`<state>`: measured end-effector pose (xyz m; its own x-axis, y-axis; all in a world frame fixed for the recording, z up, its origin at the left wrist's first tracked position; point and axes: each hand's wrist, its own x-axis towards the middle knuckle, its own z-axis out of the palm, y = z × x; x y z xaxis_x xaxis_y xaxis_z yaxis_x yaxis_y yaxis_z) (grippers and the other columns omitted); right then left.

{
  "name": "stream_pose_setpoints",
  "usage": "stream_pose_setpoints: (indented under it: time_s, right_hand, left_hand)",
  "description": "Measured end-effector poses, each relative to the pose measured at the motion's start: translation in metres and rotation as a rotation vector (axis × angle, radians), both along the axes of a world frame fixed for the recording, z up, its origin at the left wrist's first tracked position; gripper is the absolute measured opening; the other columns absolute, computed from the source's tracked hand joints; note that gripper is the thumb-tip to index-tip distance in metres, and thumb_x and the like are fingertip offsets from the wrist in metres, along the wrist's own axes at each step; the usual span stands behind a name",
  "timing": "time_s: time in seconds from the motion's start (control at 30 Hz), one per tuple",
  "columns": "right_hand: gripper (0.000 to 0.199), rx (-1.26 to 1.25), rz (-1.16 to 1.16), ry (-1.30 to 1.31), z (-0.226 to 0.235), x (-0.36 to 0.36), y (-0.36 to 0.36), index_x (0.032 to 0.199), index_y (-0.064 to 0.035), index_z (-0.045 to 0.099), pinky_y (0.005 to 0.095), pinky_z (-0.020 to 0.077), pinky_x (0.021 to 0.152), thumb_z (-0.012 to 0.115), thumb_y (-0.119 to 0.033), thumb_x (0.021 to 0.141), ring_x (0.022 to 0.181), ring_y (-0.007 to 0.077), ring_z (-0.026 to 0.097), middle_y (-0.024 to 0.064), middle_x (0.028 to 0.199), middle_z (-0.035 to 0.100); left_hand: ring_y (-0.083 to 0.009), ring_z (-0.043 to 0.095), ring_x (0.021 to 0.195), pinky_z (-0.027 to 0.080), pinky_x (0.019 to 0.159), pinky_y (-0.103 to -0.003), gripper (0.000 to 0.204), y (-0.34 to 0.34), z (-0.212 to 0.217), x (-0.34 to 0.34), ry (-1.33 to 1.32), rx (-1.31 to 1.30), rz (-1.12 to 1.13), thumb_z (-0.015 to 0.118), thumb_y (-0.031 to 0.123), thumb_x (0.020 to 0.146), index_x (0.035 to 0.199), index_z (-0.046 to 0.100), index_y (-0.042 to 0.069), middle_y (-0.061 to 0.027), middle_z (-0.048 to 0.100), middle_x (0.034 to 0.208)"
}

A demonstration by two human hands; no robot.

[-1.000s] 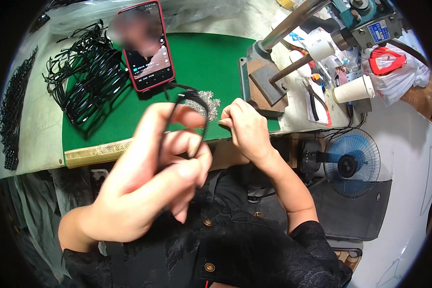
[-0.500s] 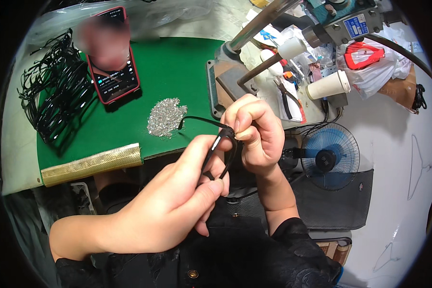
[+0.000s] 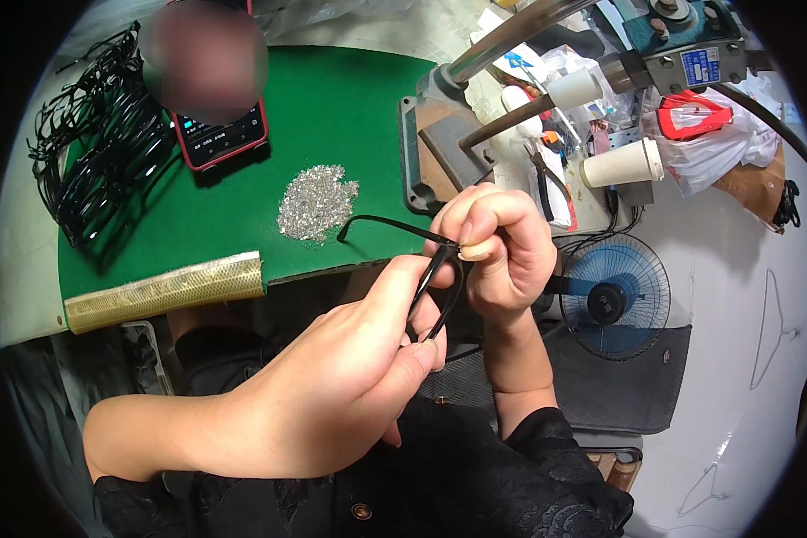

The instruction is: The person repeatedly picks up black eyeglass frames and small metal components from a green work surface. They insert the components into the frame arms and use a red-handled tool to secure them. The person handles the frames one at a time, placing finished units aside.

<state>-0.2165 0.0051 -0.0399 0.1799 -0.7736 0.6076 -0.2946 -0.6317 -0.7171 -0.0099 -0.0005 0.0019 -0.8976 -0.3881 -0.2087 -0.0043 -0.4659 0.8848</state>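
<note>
My left hand (image 3: pixel 336 377) is closed around a black eyeglass frame (image 3: pixel 399 225), with fingers and thumb on its front part. One slim temple arm juts from the frame toward the left, its tip close to a pile of small silvery metal pieces (image 3: pixel 316 204). My right hand (image 3: pixel 509 255) pinches at the corner where the temple meets the front. Whether a small part sits between those fingertips is hidden. Both hands are held in the air at the near edge of the green table mat (image 3: pixel 332 99).
A heap of black temple-and-frame pieces (image 3: pixel 99 152) lies at left beside a red-cased phone (image 3: pixel 226 143). A gold perforated strip (image 3: pixel 166 291) lines the near edge. Right of the mat stand a metal press (image 3: pixel 462 152), pliers (image 3: pixel 542 179), a paper cup (image 3: pixel 619 166) and a fan (image 3: pixel 607 300).
My hands and the eyeglass frame have shifted slightly right. More of the temple arm shows, and it reaches out straighter. The whole view has tilted a little, with the mat higher in it.
</note>
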Motion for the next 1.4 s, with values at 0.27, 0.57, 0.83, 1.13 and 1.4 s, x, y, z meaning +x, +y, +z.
stream_pose_setpoints:
  time_s: [0.27, 0.57, 0.83, 1.13, 1.4]
  right_hand:
    - [0.024, 0.017, 0.048, -0.033, 0.0033, -0.0004, -0.0017, 0.083, -0.0030, 0.045, 0.0252, 0.0457, 0.051, 0.052, -0.022, 0.095, 0.056, 0.0149, 0.050, 0.0069, 0.066, 0.049]
    - [0.023, 0.031, 0.104, -0.091, 0.0034, -0.0008, -0.0039, 0.082, -0.0028, 0.046, 0.0262, 0.0457, 0.050, 0.053, -0.020, 0.095, 0.056, 0.0149, 0.048, 0.0068, 0.066, 0.049]
    - [0.022, -0.004, 0.121, -0.128, 0.0056, 0.0014, -0.0047, 0.081, -0.0039, 0.046, 0.0270, 0.0438, 0.054, 0.054, -0.020, 0.094, 0.056, 0.0151, 0.047, 0.0067, 0.067, 0.049]
    - [0.021, -0.026, 0.042, -0.083, 0.0074, 0.0012, -0.0021, 0.082, -0.0044, 0.046, 0.0276, 0.0443, 0.055, 0.054, -0.020, 0.094, 0.056, 0.0147, 0.047, 0.0062, 0.067, 0.050]
    - [0.021, -0.070, 0.026, -0.181, 0.0054, 0.0016, -0.0030, 0.077, 0.0008, 0.056, 0.0284, 0.0483, 0.054, 0.067, -0.016, 0.084, 0.058, 0.0200, 0.059, 0.0080, 0.066, 0.059]
  left_hand:
    - [-0.0103, 0.050, 0.064, 0.050, 0.051, -0.024, 0.042, -0.0050, 0.0047, 0.0021, 0.011, 0.059, -0.048, 0.042, 0.001, 0.093, 0.131, 0.026, 0.002, -0.0084, 0.049, 0.092]
    - [-0.0103, 0.050, 0.063, 0.050, 0.051, -0.024, 0.042, -0.0084, 0.0076, 0.0034, 0.009, 0.122, -0.067, 0.043, 0.002, 0.091, 0.130, 0.028, 0.001, -0.0093, 0.049, 0.091]
    - [-0.0108, 0.051, 0.062, 0.050, 0.050, -0.024, 0.043, -0.0083, 0.0089, 0.0052, 0.077, 0.229, -0.035, 0.045, 0.003, 0.091, 0.130, 0.028, 0.001, -0.0105, 0.049, 0.092]
    - [-0.0112, 0.051, 0.061, 0.050, 0.049, -0.024, 0.042, -0.0090, 0.0095, 0.0026, 0.090, 0.247, -0.029, 0.045, 0.005, 0.091, 0.130, 0.028, 0.001, -0.0110, 0.049, 0.092]
    - [-0.0115, 0.051, 0.062, 0.050, 0.050, -0.025, 0.042, -0.0102, 0.0081, 0.0028, 0.099, 0.277, -0.047, 0.045, 0.005, 0.091, 0.130, 0.028, 0.001, -0.0110, 0.049, 0.092]
